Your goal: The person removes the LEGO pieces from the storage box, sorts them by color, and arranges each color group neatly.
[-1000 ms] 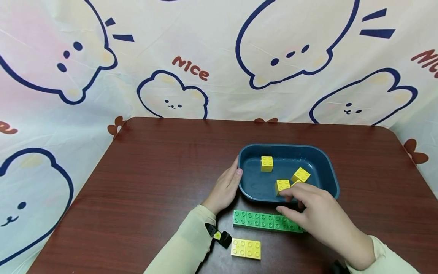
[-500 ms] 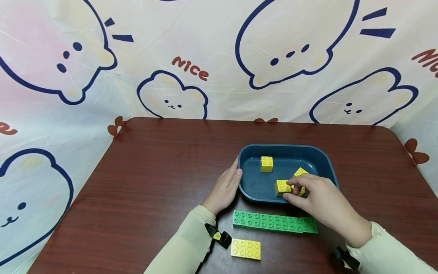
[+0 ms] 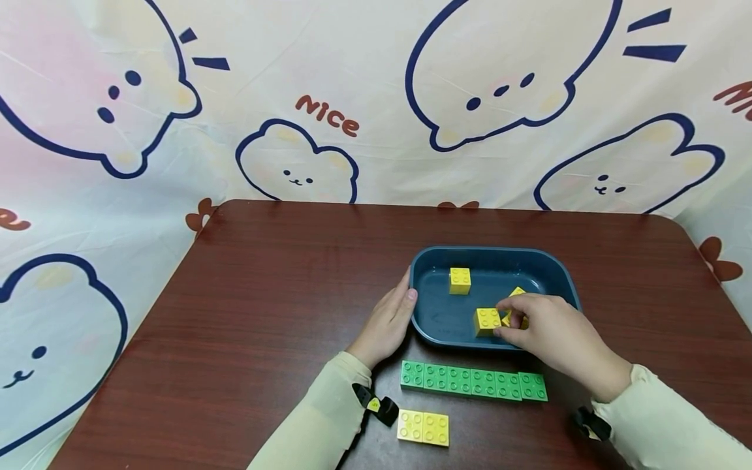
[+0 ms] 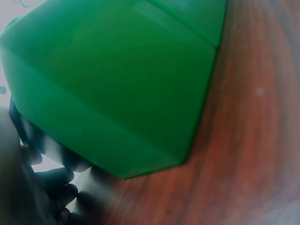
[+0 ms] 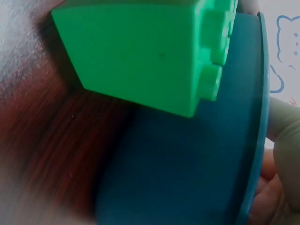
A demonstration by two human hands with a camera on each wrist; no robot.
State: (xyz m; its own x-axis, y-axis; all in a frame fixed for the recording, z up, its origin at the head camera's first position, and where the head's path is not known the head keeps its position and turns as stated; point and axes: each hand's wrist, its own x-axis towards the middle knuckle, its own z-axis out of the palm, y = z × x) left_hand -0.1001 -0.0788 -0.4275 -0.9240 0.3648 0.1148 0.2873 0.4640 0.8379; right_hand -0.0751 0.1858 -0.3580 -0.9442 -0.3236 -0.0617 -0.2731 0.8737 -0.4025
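Inside the blue tray (image 3: 443,320) lie several yellow building blocks; one block (image 3: 459,281) sits at the back left and another (image 3: 487,322) near the front edge. My right hand (image 3: 561,333) reaches over the tray's front right, its thumb and index finger pinching a yellow block that they partly cover. Behind those fingers a further yellow block (image 3: 517,292) shows only in part. My left hand (image 3: 386,324) rests against the tray's left wall with its fingers straight. In the right wrist view, the tray wall (image 5: 183,164) hides much of the right hand (image 5: 279,178).
A row of green blocks (image 3: 472,380) lies before the tray, its right end slightly out of line. Nearer me are two joined-looking yellow blocks (image 3: 423,427). Green blocks loom close in the left wrist view (image 4: 117,89). A patterned cloth (image 3: 376,78) hangs behind the brown table (image 3: 264,294).
My right hand has moved right and slightly back, from over the front-edge block to the block beside it, and its fingers have closed in. My left hand stays at the tray wall.
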